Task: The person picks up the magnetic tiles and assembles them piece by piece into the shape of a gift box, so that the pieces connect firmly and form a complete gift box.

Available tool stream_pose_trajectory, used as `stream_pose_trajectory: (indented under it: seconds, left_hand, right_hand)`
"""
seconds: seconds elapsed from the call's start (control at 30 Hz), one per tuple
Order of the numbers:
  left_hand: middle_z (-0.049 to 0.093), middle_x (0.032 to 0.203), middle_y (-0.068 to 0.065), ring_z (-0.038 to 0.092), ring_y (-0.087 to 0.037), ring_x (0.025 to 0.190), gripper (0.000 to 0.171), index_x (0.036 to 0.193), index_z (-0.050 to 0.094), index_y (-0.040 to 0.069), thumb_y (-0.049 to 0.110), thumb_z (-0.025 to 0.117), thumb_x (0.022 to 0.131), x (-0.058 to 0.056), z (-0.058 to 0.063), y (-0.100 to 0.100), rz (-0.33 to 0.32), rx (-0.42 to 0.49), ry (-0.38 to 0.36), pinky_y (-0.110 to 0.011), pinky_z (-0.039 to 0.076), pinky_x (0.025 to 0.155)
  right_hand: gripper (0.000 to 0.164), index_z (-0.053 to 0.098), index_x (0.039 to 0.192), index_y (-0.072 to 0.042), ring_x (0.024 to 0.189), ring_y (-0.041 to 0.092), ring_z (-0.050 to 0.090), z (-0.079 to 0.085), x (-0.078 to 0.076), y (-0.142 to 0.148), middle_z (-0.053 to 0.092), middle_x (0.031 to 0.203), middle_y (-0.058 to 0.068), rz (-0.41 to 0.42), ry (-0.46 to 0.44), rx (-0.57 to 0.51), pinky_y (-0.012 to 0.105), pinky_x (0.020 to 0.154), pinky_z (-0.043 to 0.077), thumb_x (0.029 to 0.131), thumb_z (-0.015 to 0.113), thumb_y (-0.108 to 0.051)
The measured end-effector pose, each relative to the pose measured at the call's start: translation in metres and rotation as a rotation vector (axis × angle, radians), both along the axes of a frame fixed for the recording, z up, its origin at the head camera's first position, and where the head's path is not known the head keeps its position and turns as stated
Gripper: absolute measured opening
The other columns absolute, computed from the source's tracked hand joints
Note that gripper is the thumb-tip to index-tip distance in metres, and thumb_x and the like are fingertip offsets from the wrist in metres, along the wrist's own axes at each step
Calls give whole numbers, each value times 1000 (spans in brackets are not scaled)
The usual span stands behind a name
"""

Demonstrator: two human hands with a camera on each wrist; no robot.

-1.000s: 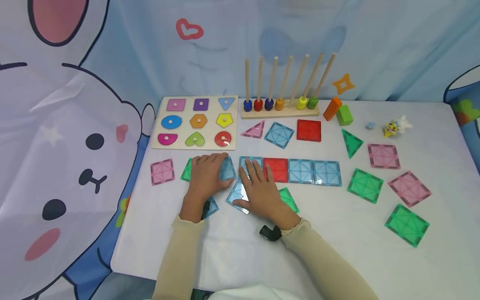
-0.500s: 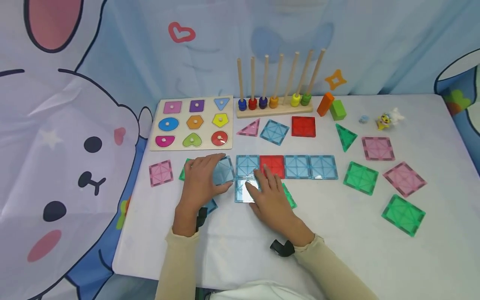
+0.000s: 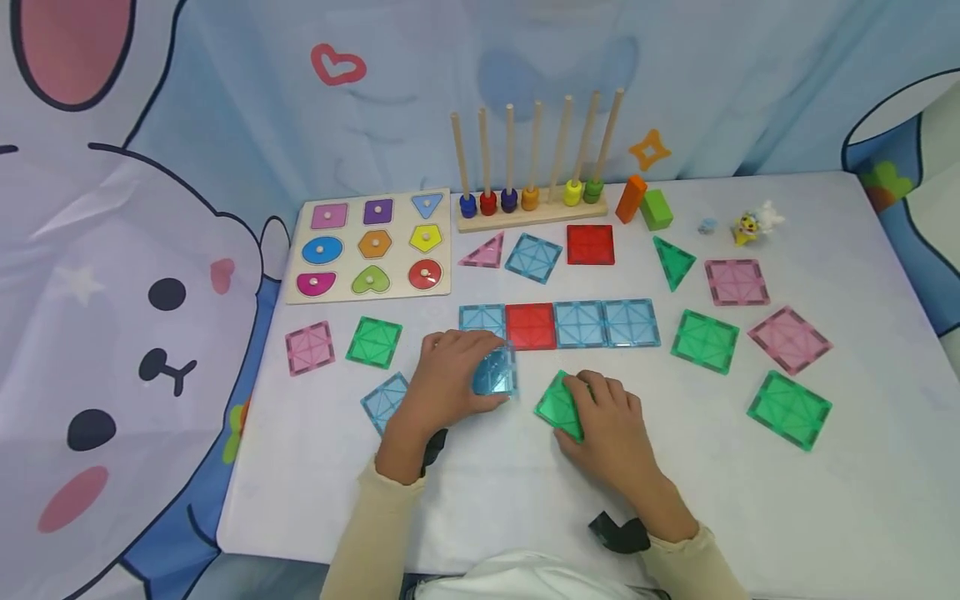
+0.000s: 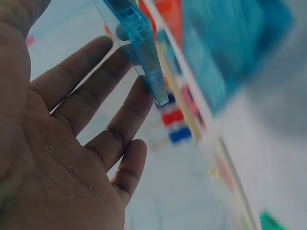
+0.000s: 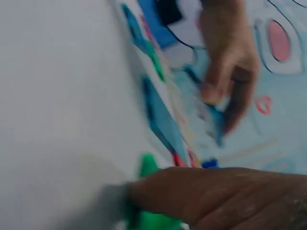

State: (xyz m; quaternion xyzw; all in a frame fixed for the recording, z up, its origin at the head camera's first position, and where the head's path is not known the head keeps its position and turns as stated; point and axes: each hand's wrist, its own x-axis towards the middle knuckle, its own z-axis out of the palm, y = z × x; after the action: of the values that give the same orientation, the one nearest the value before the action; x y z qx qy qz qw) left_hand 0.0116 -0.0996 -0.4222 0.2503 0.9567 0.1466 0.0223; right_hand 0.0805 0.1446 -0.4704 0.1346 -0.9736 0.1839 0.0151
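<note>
My left hand pinches a clear blue square magnetic tile by its edges between thumb and fingers. In the left wrist view that blue tile is seen edge-on at the fingertips. From the head it overlaps a blue tile lying below the left end of a row; the right wrist view shows that lying tile on the table, under the raised left hand. My right hand grips a green magnetic tile between thumb and fingers, part of it hidden by them. The row includes a red tile.
Behind the row stand a peg counting rack and a shape puzzle board. Loose tiles lie around, including a green one, a pink one and a blue one. Small figurines sit at the back right.
My left hand has carried its blue tile rightward to the row's left end. My right hand has left the lower blue tile, straightened under the row, and moved right to grip the green tile.
</note>
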Motion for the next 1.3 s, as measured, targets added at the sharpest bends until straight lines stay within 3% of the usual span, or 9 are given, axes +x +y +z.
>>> stream_pose_trajectory:
  seconds: [0.2,0.43,0.6,0.7,0.83,1.03,1.2,1.3]
  left_hand:
    - [52,131,7,45,-17,116,71,132,52,27,57,73,72,1,-17,41,-157,-57,-14,-42,35,92]
    - [50,132,7,42,-16,119,72,133,50,27,58,73,72,-2,-33,59,-123,-151,51,-41,35,93]
    - [36,145,2,31,-22,130,73,136,48,28,57,72,74,-3,-39,50,-91,-82,22,-45,35,94]
    - [24,153,1,22,-26,137,80,141,43,31,60,72,72,-4,-40,35,-1,-67,-12,-49,32,98]
    - [21,155,3,17,-28,140,88,144,38,34,64,72,68,-7,-40,18,86,-92,-39,-51,30,100]
    - [23,155,3,18,-29,141,88,144,38,35,64,71,68,-7,-41,12,74,-80,-100,-52,31,100]
    - [23,155,5,17,-28,142,87,143,39,37,62,73,68,-5,-43,10,87,-72,-102,-52,31,101]
    - [23,155,6,17,-28,142,86,143,39,38,61,74,68,-5,-44,8,84,-59,-99,-53,30,101]
  right_hand:
    - [69,57,126,-17,118,32,43,12,15,45,50,133,3,53,-40,-4,59,84,38,64,86,-25]
    - [70,56,128,-18,120,34,42,10,18,57,48,138,3,69,-46,-45,58,79,41,65,85,-25]
    - [69,58,127,-18,120,37,41,12,18,58,47,138,5,55,-49,-38,58,80,40,64,86,-23]
    - [66,60,125,-18,119,41,39,12,16,60,46,135,10,68,-34,-33,60,82,38,65,86,-21]
    - [62,64,122,-22,119,43,38,11,6,60,47,130,13,72,10,-12,62,87,36,65,86,-16]
    - [54,65,122,-26,118,38,38,5,-21,47,46,134,12,69,29,-6,56,88,39,72,81,-15]
    - [54,62,125,-26,117,36,39,3,-35,42,46,135,12,81,26,-16,53,88,41,74,80,-22]
    - [59,59,128,-19,118,40,39,2,-40,58,45,135,17,11,90,-41,57,90,37,73,80,-25]
